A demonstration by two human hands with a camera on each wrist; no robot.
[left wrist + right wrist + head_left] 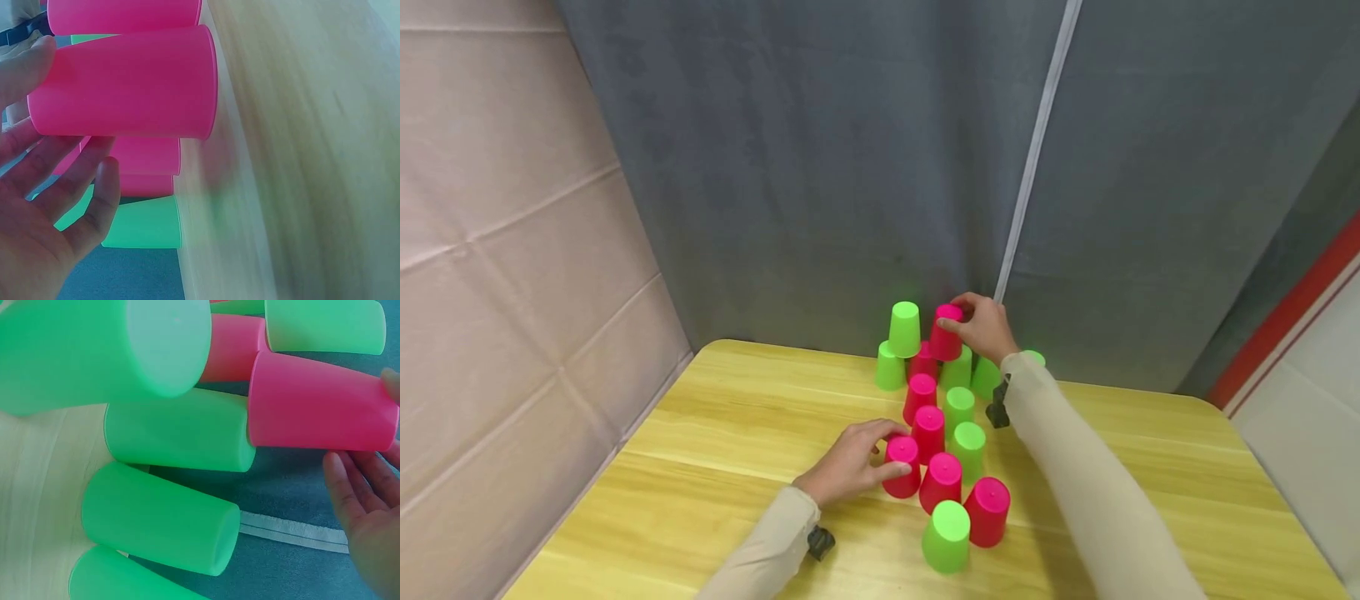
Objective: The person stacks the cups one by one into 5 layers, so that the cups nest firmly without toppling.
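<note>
Upside-down pink and green plastic cups stand on a yellow wooden table (715,433). In a back row some carry a second tier, where a green cup (904,329) and a pink cup (945,333) stand. My right hand (972,323) grips that upper pink cup (322,403) at its top, thumb and fingers about it. Nearer me, two lines of single cups run forward. My left hand (889,450) curls around the pink cup (902,467) at the left of this group. In the left wrist view my thumb and fingers (94,200) bracket that cup (125,81).
A green cup (946,536) and a pink cup (987,511) stand closest to me. A grey curtain (820,167) hangs right behind the back row. A beige padded wall (505,250) closes the left side. Bare tabletop lies left and right of the cups.
</note>
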